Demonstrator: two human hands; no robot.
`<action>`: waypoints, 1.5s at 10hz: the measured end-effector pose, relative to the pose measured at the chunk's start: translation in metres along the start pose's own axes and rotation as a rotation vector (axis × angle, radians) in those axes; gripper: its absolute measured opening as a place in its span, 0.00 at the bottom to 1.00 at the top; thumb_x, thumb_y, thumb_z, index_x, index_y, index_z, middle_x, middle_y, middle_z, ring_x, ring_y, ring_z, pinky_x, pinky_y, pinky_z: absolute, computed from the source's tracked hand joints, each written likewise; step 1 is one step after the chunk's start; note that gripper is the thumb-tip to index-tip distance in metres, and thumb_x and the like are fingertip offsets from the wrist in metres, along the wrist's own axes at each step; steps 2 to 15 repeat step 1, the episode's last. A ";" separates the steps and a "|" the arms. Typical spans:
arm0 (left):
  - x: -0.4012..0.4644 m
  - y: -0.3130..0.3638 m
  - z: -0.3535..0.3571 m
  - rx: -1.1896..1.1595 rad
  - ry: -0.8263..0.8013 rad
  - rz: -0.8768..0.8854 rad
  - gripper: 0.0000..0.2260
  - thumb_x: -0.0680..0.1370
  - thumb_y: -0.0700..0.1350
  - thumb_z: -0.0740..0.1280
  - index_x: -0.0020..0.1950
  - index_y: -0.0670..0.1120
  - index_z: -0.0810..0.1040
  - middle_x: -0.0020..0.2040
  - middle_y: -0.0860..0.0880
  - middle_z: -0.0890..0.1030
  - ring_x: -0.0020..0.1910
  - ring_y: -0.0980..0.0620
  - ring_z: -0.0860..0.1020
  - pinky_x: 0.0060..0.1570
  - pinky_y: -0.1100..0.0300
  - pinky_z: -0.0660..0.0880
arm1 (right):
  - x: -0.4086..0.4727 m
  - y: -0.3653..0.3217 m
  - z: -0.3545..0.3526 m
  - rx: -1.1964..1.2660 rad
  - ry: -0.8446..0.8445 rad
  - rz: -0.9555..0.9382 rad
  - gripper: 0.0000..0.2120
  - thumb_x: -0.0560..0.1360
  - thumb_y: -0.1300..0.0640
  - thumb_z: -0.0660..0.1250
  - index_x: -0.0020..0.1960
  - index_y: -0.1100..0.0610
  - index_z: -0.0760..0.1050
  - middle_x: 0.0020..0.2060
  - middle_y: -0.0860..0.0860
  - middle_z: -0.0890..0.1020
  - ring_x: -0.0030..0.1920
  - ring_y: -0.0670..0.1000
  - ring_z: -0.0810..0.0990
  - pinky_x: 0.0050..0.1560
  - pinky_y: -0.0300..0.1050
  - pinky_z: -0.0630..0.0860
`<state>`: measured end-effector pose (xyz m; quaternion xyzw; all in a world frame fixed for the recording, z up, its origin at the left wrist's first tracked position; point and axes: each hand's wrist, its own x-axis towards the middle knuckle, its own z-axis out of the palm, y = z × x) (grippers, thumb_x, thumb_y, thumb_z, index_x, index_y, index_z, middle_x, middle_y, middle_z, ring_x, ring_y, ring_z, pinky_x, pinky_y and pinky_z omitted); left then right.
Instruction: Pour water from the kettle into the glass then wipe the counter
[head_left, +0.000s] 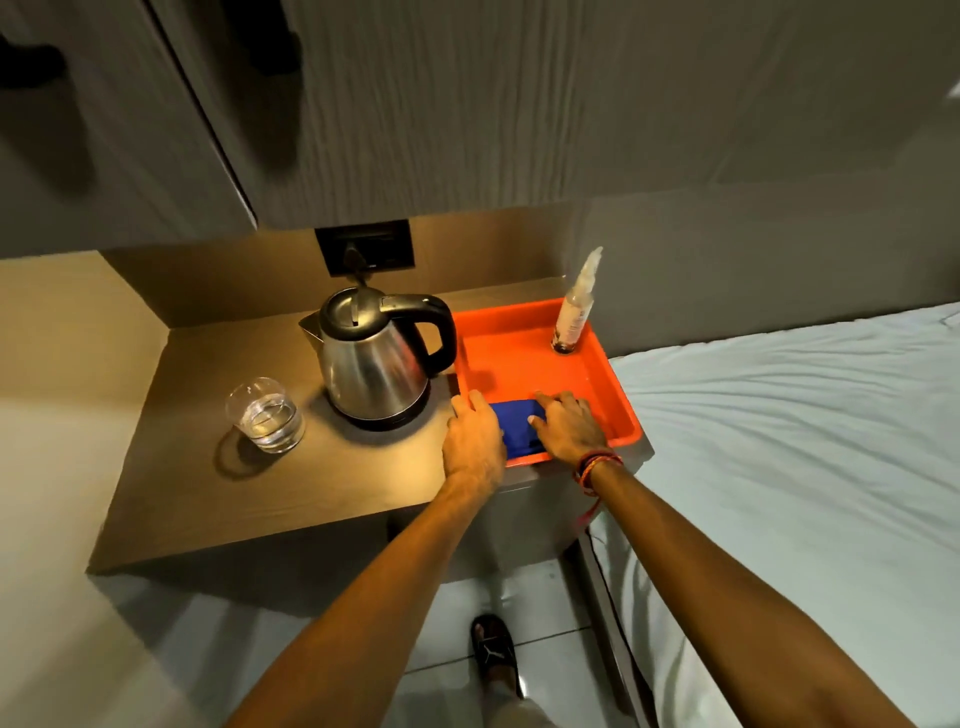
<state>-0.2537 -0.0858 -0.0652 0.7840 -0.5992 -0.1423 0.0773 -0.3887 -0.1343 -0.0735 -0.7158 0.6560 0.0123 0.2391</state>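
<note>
kettle (375, 364) beside tray (613, 384) | spray bottle (575, 306) in tray | glass (265, 415) left

Brown wood-grain bench (291, 493): bears a glass (265, 414) with water at left; a steel kettle (382, 358) on its black base at centre; an orange tray (608, 384) at right, just beside the kettle.

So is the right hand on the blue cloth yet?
Touching. The head view shows the right hand lying flat in the orange tray, its fingers overlapping the right end of the blue cloth with no gap visible.
</note>
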 end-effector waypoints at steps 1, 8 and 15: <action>-0.010 -0.006 -0.022 -0.051 0.063 0.028 0.27 0.79 0.50 0.70 0.73 0.44 0.64 0.68 0.39 0.70 0.62 0.39 0.78 0.56 0.48 0.82 | -0.017 -0.006 -0.011 0.035 0.089 0.008 0.27 0.83 0.45 0.55 0.80 0.52 0.58 0.72 0.62 0.70 0.71 0.66 0.69 0.69 0.62 0.70; -0.010 -0.006 -0.022 -0.051 0.063 0.028 0.27 0.79 0.50 0.70 0.73 0.44 0.64 0.68 0.39 0.70 0.62 0.39 0.78 0.56 0.48 0.82 | -0.017 -0.006 -0.011 0.035 0.089 0.008 0.27 0.83 0.45 0.55 0.80 0.52 0.58 0.72 0.62 0.70 0.71 0.66 0.69 0.69 0.62 0.70; -0.010 -0.006 -0.022 -0.051 0.063 0.028 0.27 0.79 0.50 0.70 0.73 0.44 0.64 0.68 0.39 0.70 0.62 0.39 0.78 0.56 0.48 0.82 | -0.017 -0.006 -0.011 0.035 0.089 0.008 0.27 0.83 0.45 0.55 0.80 0.52 0.58 0.72 0.62 0.70 0.71 0.66 0.69 0.69 0.62 0.70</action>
